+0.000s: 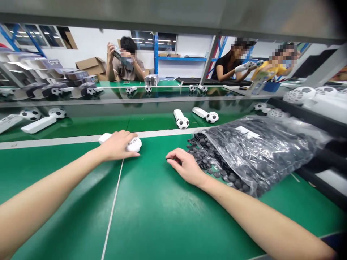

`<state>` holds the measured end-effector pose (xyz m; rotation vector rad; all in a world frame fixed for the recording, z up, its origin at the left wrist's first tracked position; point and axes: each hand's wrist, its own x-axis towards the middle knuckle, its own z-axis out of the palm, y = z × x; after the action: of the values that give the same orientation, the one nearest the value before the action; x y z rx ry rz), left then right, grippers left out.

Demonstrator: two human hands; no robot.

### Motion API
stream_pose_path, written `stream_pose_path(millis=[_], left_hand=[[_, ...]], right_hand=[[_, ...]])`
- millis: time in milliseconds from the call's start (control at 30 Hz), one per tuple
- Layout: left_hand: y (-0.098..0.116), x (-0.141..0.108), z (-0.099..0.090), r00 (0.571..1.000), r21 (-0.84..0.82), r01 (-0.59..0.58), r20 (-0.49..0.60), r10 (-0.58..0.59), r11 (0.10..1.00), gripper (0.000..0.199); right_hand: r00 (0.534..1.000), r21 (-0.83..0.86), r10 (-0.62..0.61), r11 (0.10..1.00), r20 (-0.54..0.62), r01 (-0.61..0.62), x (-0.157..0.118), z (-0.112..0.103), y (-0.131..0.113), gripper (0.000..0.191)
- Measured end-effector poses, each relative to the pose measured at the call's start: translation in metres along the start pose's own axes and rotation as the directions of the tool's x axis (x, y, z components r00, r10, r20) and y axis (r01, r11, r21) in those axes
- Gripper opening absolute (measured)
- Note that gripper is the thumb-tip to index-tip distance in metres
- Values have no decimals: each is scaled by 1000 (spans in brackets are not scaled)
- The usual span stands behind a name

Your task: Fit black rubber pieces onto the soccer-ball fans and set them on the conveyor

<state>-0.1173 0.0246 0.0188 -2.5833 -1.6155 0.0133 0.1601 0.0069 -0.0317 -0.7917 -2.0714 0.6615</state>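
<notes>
While the left hand (116,145) clamps a white football-shaped fan (135,144), the right hand (185,167), grip unclear, rests beside loose black parts (207,157) kept within reach.

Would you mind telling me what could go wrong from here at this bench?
The loose black pieces spilling from the open clear plastic bag lie beside the right hand, so a slight knock could scatter them across the green mat. The white football-shaped device under the left hand might also slip and roll.
</notes>
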Motion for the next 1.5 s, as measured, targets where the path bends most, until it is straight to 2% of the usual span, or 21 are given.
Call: stream_pose_path(millis=[167,233,300,367,467,600,700,833,900,1000,1100,1333,1500], left_hand=[[73,-8,2,998,-145,1,-58,-9,989,76],[92,-12,2,1000,-274,3,-4,-4,962,76],[101,-15,4,999,-418,26,51,-5,908,74],[103,-15,7,998,-513,46,63,-16,857,71],[105,-15,9,999,-540,41,38,-24,841,72],[110,-17,6,998,-486,58,42,-43,872,80],[113,-18,3,999,-469,53,32,-43,882,74],[113,-19,3,999,-492,51,26,-43,869,64],[112,-19,4,998,-507,60,27,-53,860,64],[111,-18,5,998,-534,64,21,-63,843,64],[111,-16,6,997,-547,75,27,-71,834,60],[113,-17,2,994,-568,105,57,-89,816,59],[110,-18,5,998,-605,68,35,-59,793,62]], right_hand=[[999,27,-30,999,-37,31,1,-5,-6,15],[998,42,-32,999,-46,34,0,-8,-12,11],[997,54,-75,996,-37,77,-1,-10,-18,8],[988,56,-157,986,11,156,-2,-11,-22,10],[959,25,-262,965,105,261,-5,-8,-25,8],[949,-40,-273,958,159,283,-7,-2,-27,2],[955,-64,-268,959,129,278,-7,-1,-27,5],[985,-47,-159,986,71,162,-7,-2,-23,30],[992,-30,-53,998,111,56,-7,-2,-20,44],[979,-9,58,998,194,-57,-8,0,-16,54],[973,6,85,996,215,-89,-8,2,-18,54],[975,31,131,990,179,-139,-5,3,-23,50],[982,43,96,994,161,-104,-6,1,-18,49]])
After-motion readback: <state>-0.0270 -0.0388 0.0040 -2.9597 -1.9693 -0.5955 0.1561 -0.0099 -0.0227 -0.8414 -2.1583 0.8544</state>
